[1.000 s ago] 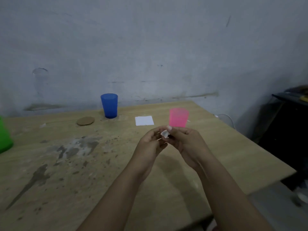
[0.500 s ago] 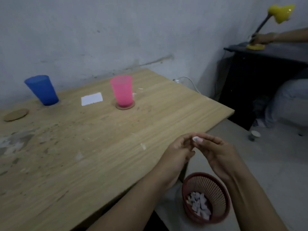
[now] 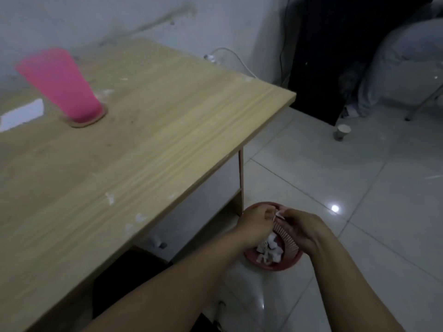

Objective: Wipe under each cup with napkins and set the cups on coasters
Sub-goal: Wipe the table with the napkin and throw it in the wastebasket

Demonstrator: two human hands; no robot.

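Both hands are low in the frame, right of centre, over the red basket (image 3: 285,263) on the floor. My left hand (image 3: 255,222) and right hand (image 3: 303,227) are close together, fingertips nearly meeting. A small white scrap of napkin (image 3: 279,214) sits between them, pinched at the fingertips. I can't tell which hand actually has the grip; it looks like both touch it. Fingers on both are curled in.

The basket holds crumpled white napkin pieces (image 3: 269,250); my forearms cover part of its rim.

The pink cup (image 3: 60,85) is at the upper left, blurred, standing on a round brown coaster (image 3: 96,119) on the wooden table (image 3: 155,130). It's well apart from both hands. A white napkin (image 3: 22,115) lies flat at the left edge of the frame, just beside the cup. There are small white flecks on the table top near its front edge.

The table's right corner is at upper centre, with its leg (image 3: 241,173) coming down just above the basket. The floor is pale glossy tile (image 3: 347,188) with a light reflection right of the hands. A small paper cup (image 3: 342,132) stands on the floor at the right. A white cable (image 3: 230,55) runs along the wall behind the table. At the upper right there is dark furniture and a seated person's trouser leg (image 3: 402,58).
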